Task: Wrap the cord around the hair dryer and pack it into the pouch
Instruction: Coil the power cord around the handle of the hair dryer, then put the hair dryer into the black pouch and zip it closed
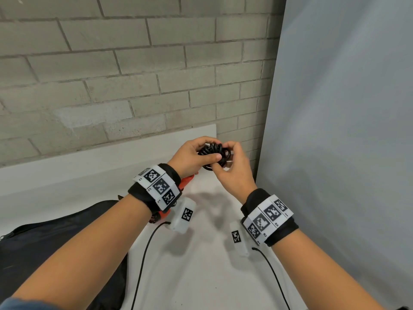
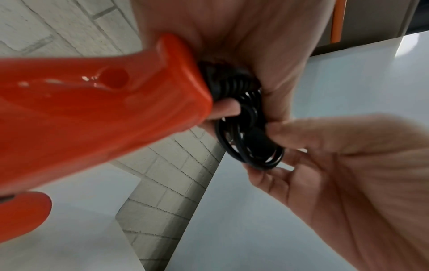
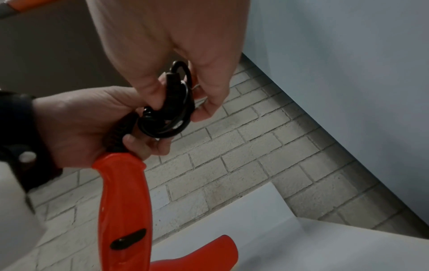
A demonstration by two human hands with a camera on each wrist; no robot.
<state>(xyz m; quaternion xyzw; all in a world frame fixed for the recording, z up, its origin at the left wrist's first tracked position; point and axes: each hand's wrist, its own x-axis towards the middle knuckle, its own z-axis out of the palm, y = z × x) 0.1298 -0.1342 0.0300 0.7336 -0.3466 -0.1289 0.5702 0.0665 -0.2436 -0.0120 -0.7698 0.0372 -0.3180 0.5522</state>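
While the cord is bunched at the handle's end, here is how things stand for you:

Left hand (image 1: 190,156): you grip the end of the hair dryer (image 3: 123,198) handle, thumb pressed across the coiled cord (image 1: 213,153) to pin it.

Right hand (image 1: 232,168): your fingertips pinch the outer loops of the coil (the plug seems to sit among them, though blur hides it).

Where it is: dryer and cord are held up over the white table (image 1: 201,276), near the brick wall; the dark pouch (image 1: 55,238) lies on the table below your left forearm, its opening out of sight.

Handling — dryer: a glossy orange shell, hard and probably slick, and light enough for one hand. Take it round the handle, not the nozzle.

Handling — cord: rubbery and springy, so the loops will likely try to uncoil once your thumb lifts. Keep pressure on the crossing point.

Judgement: the wrapping looks nearly finished — securing the loose end comes next, then the pouch.

Risk: the coil could spring loose during the pouch transfer.
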